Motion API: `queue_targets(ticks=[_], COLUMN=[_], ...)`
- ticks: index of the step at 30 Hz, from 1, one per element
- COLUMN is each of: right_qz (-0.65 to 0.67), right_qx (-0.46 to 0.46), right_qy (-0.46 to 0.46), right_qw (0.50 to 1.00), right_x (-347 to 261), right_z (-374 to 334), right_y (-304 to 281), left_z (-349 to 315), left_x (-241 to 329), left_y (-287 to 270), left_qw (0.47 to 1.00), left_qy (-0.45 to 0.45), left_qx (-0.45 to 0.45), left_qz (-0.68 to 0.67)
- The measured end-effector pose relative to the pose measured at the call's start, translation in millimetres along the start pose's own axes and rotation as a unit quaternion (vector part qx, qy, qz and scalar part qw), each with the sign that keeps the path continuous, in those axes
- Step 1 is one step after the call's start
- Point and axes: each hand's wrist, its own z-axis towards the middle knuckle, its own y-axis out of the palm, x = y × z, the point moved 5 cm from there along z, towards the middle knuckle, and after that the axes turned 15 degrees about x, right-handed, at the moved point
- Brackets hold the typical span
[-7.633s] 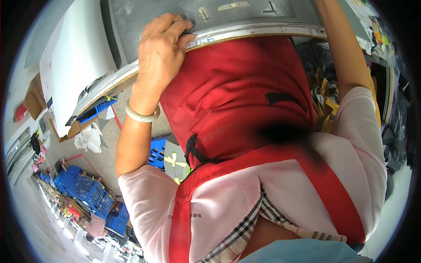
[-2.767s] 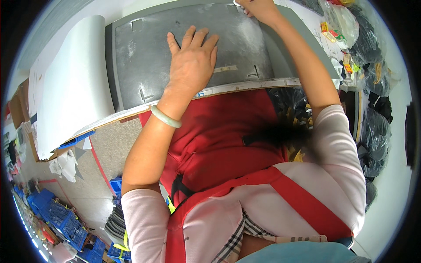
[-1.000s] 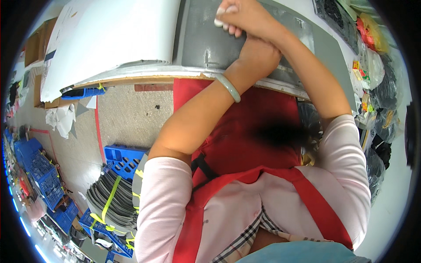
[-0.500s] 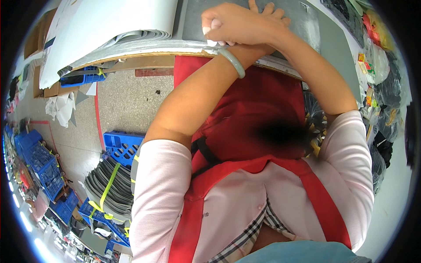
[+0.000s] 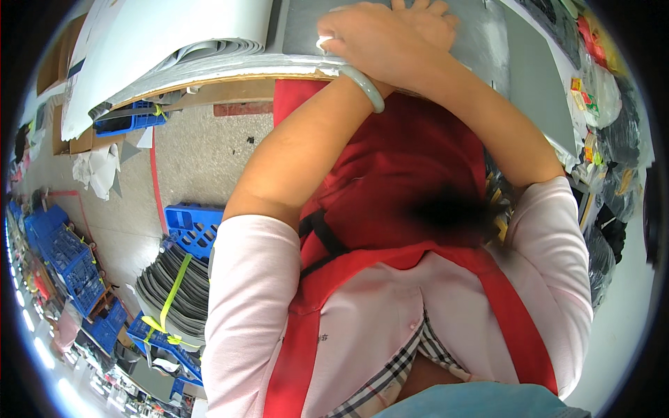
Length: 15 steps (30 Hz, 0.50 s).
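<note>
My forearms cross over the table's edge, the right one above the left. My left hand (image 5: 426, 22), beyond a pale green bangle (image 5: 368, 90) on its wrist, lies with fingers spread on a dark grey sheet (image 5: 301, 31); the right forearm covers part of it. My right hand (image 5: 366, 31) is closed, left of the left hand and low over the same sheet. A small white thing (image 5: 325, 43) shows at its thumb and fingers; its kind is too small to tell.
A curled stack of white sheets (image 5: 188, 28) lies left of the hands, overhanging the table edge (image 5: 230, 75). Plastic bags (image 5: 603, 104) are piled at the right. Lower left are a blue crate (image 5: 191, 226) and a strapped bundle of grey sheets (image 5: 174, 289).
My right hand has shifted slightly left and lower, turned more palm-down, and hides more of the left wrist. The left hand stays spread. The view has tilted a little.
</note>
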Motion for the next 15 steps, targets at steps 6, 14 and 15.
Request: queue_targets(ticks=[6,14,15], right_qz=[0.058,0.071,0.098], right_qx=[0.180,0.260,0.274], right_qy=[0.097,0.307,0.319], right_qw=[0.977,0.913,0.902], right_x=[10.4,306.0,306.6], right_z=[-1.6,-111.1,-112.8], right_y=[-45.9,-79.2,-73.0], left_z=[-19.1,-11.4,-17.0], left_x=[-23.7,-6.5,-11.8], left_y=[45.3,9.5,7.6], left_qw=[0.997,0.995,0.993], left_qy=[-0.006,-0.029,-0.026], left_qx=[0.077,0.089,0.107], left_qz=[0.000,-0.035,-0.030])
